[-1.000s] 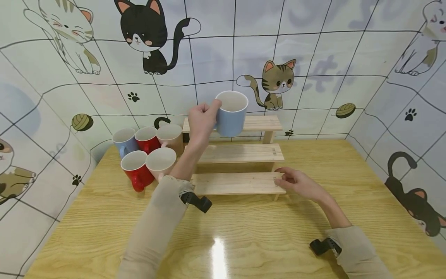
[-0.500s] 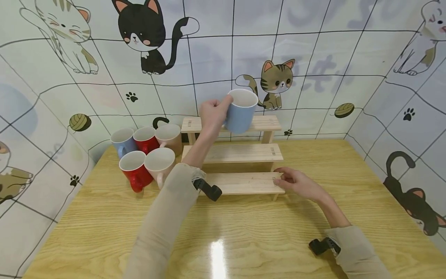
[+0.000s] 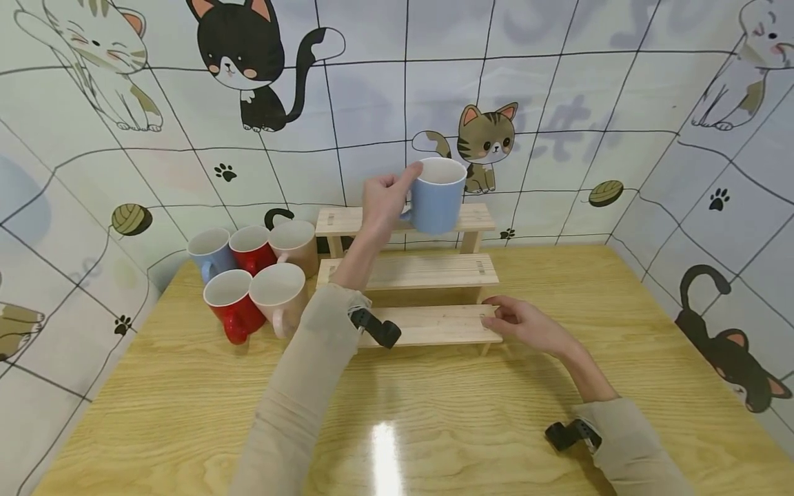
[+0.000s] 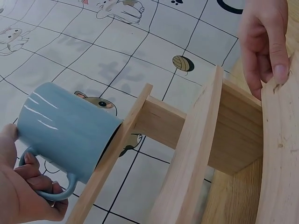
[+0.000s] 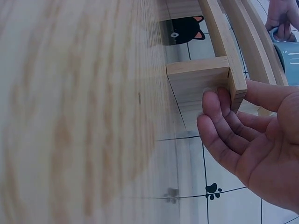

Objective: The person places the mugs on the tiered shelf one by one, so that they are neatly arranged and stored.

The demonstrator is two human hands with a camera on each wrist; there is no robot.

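As left wrist shows, fingers (image 4: pixel 43 182) grip mug handle (image 4: pixel 71 185); head view unclear.

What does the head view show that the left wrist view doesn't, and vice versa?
Only the head view: five other mugs on the table, plus the pale inside of the held blue mug.

Only the left wrist view: white streaks on that mug's side and fingers curled through its handle.

Both: the left hand with the mug, the right hand gripping the wooden rack, and the cat-print wall.
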